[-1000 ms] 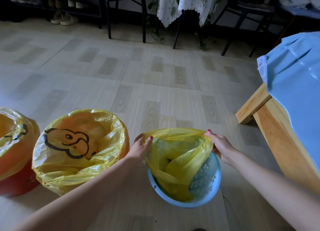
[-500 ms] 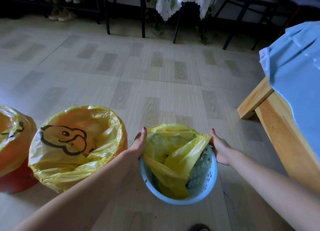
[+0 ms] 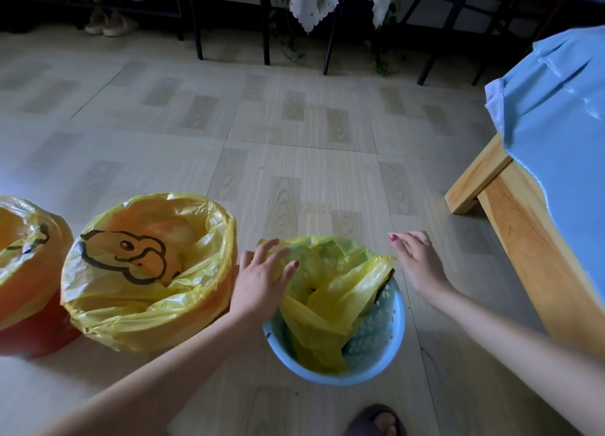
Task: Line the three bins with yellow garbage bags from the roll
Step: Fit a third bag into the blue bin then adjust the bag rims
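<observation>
Yellow bag [image 3: 330, 291] under spread left hand [image 3: 262, 280], right hand [image 3: 417, 265] open alongside.

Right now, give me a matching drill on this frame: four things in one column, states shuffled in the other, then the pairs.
Things:
1. blue bin
2. middle orange bin
3. left hand
4. right hand

States:
A. open, clear of the bag, beside the bin's far right rim
B. bag folded down all round its rim, duck print showing
C. resting on the yellow bag at the bin's left rim
D. bag slumped inside, near rim bare

Pairs: 1-D, 2-B, 3-C, 4-A
</observation>
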